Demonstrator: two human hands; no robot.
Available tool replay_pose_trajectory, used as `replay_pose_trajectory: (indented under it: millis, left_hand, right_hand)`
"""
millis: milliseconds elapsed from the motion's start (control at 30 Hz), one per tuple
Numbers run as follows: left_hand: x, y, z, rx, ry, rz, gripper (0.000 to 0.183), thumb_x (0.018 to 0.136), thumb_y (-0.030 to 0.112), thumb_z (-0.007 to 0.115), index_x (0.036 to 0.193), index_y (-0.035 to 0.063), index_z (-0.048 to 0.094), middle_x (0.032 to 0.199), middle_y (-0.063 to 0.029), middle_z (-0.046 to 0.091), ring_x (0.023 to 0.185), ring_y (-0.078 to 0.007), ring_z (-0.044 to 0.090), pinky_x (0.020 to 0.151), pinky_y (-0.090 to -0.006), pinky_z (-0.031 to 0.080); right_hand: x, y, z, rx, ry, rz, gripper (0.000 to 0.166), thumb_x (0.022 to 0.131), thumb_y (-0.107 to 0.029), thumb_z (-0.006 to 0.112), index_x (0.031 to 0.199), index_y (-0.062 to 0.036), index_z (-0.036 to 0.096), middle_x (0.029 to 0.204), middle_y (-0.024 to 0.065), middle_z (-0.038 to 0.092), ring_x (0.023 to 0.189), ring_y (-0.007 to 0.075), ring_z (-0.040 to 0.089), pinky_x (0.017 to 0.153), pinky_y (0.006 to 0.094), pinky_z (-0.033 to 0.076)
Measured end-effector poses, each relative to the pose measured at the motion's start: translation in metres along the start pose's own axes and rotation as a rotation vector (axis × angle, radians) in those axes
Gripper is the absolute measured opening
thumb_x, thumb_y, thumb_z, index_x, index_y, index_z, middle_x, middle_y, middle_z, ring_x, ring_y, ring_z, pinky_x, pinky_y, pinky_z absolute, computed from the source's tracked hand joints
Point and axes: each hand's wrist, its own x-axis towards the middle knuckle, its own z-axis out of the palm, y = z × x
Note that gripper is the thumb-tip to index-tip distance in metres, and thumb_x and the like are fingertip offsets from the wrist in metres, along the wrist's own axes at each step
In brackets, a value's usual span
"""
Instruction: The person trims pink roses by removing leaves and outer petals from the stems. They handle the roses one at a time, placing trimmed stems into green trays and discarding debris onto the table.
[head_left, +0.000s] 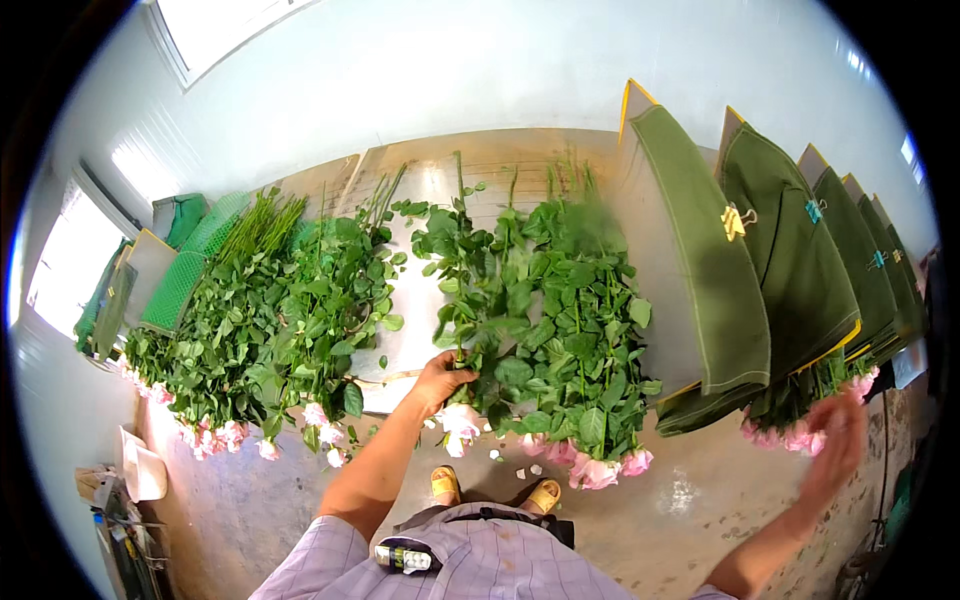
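My left hand (439, 384) grips a leafy pink rose (459, 424) by its stem, just above the bloom. The bloom hangs over the table's front edge and the stem points toward the wall. A pile of pink roses (592, 471) lies to its right, stems also toward the wall. Far out to the right is my right hand (836, 446), blurred and in front of pink roses (763, 437) that show below a green cloth wrap (787, 255). Whether its fingers touch those blooms cannot be made out.
More roses (322, 315) lie on the table (416, 300) at left, beside green plastic netting (174, 289). Several green cloth flaps with binder clips (733, 223) stand along the right. Petals (521, 473) litter the floor by my yellow sandals (445, 480). A white container (142, 469) is low at left.
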Motion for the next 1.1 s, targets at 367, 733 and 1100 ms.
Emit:
replay_pose_trajectory:
  millis: [367, 733, 1100]
  left_hand:
    - [-0.055, 0.054, -0.057, -0.017, -0.144, -0.020, 0.069, 0.083, 0.015, 0.063, 0.140, 0.0162, 0.024, 0.106, -0.0124, 0.059, 0.073, -0.0215, 0.064, 0.051, -0.0273, 0.048]
    - [-0.061, 0.150, -0.162, -0.421, -0.181, 0.246, 0.039, 0.085, 0.011, 0.060, 0.120, 0.0039, 0.045, 0.090, -0.0067, 0.064, 0.074, -0.0147, 0.061, 0.058, -0.0276, 0.050]
    - [-0.071, 0.204, -0.145, 0.330, -0.078, 0.520, 0.057, 0.092, 0.056, 0.035, 0.114, 0.0082, 0.056, 0.097, -0.0040, 0.060, 0.080, -0.0129, 0.054, 0.065, -0.0276, 0.043]
  right_hand:
    - [-0.121, 0.071, 0.463, 0.731, -0.567, 0.984, 0.032, 0.086, -0.019, 0.061, 0.109, 0.0006, 0.052, 0.093, 0.0091, 0.059, 0.071, 0.0175, 0.058, 0.058, 0.0265, 0.046]
    - [-0.078, -0.100, 0.530, 0.791, -0.661, 0.973, 0.019, 0.085, -0.021, 0.065, 0.093, -0.0074, 0.054, 0.077, 0.0022, 0.056, 0.056, 0.0100, 0.053, 0.046, 0.0250, 0.044]
    - [-0.041, -0.076, 0.568, 0.624, -0.698, 0.456, 0.011, 0.084, -0.015, 0.059, 0.087, -0.0043, 0.061, 0.074, 0.0014, 0.057, 0.056, 0.0087, 0.049, 0.051, 0.0212, 0.043]
